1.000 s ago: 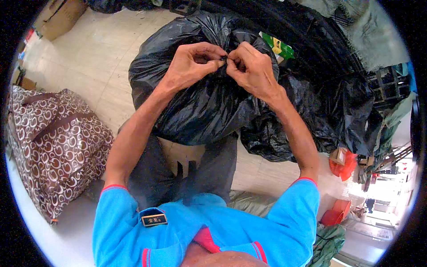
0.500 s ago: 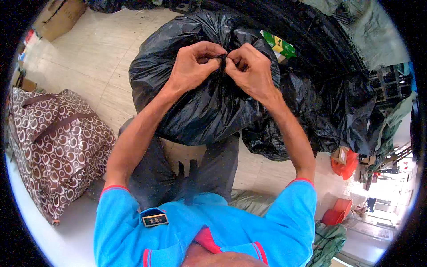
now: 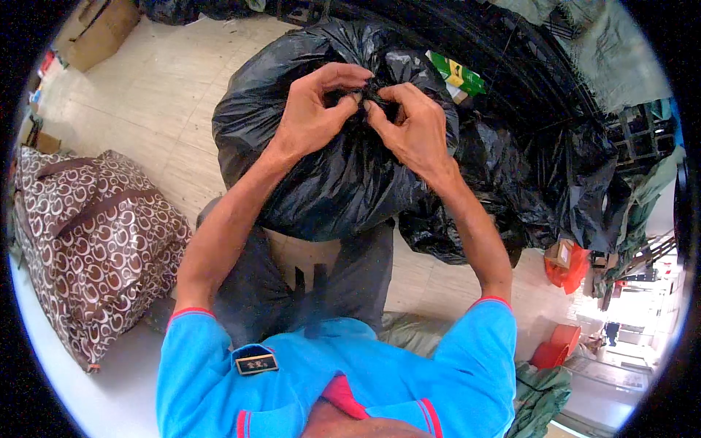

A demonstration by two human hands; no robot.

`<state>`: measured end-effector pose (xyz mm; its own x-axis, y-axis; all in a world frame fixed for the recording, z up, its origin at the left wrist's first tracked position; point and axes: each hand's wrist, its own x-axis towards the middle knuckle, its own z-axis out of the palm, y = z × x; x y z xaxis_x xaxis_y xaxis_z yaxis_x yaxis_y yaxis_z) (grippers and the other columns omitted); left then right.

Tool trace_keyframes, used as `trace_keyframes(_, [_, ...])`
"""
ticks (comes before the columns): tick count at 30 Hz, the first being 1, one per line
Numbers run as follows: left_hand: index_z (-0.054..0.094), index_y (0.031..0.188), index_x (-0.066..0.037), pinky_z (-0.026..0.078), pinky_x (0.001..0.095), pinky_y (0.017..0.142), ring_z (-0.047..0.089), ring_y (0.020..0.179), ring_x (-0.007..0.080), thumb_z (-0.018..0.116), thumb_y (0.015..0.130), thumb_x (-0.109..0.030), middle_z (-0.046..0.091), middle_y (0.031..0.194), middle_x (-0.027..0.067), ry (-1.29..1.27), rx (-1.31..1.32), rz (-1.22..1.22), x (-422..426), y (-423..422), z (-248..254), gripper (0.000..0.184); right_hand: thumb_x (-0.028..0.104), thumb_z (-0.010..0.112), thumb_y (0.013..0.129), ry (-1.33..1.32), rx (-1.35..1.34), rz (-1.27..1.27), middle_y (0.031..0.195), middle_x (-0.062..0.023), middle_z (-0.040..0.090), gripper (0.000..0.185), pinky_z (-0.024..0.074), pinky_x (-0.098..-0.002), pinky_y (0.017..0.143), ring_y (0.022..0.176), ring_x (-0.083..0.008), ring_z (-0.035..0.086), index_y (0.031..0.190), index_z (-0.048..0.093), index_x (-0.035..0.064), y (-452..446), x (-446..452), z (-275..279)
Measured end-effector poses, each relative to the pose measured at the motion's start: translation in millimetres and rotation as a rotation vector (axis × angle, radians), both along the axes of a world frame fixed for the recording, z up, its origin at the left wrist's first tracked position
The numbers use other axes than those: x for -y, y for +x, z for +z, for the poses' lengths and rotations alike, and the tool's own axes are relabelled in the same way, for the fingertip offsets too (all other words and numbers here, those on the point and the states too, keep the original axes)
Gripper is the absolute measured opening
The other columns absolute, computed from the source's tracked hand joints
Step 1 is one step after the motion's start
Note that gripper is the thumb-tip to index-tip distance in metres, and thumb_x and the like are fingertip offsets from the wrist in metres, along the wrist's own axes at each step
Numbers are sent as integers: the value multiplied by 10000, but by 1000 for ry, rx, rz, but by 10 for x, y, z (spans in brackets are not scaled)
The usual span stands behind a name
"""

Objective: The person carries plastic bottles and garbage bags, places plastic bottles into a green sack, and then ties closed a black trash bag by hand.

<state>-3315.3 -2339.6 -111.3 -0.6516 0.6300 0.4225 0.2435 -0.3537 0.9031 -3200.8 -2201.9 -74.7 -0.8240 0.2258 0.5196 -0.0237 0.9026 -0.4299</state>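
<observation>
A full, bulging black garbage bag (image 3: 321,190) stands in front of my legs, its plastic drawn together in creases at the top. At that gathered neck, my left hand (image 3: 315,109) curls its thumb and fingers on the plastic from the left. My right hand (image 3: 412,124) faces it from the right, thumb and forefinger holding the bunched plastic. The fingertips of both hands are close together but not touching. Exactly how the plastic lies between the fingers is partly hidden.
A brown patterned bag (image 3: 109,233) stands on the left, with a cardboard box (image 3: 98,33) beyond it. More black plastic (image 3: 526,182) lies to the right, near a green-and-yellow box (image 3: 456,73). Red items (image 3: 566,270) sit farther right on the floor.
My fingertips have moved slightly apart at the bag's neck, and the fingers have opened a little from a tight pinch. The bag stays in place.
</observation>
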Motion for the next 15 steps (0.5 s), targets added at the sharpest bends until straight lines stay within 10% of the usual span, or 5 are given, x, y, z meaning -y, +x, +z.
trace_keyframes(15, [597, 1198, -50, 491, 255, 843, 604, 912, 101, 755, 812, -73, 658, 986, 33, -151, -32, -87, 110, -54, 131, 418, 143, 710, 757, -5, -92, 68, 869, -94, 633, 179, 530, -377, 614, 718, -288, 653, 921, 670, 84, 11, 29, 17])
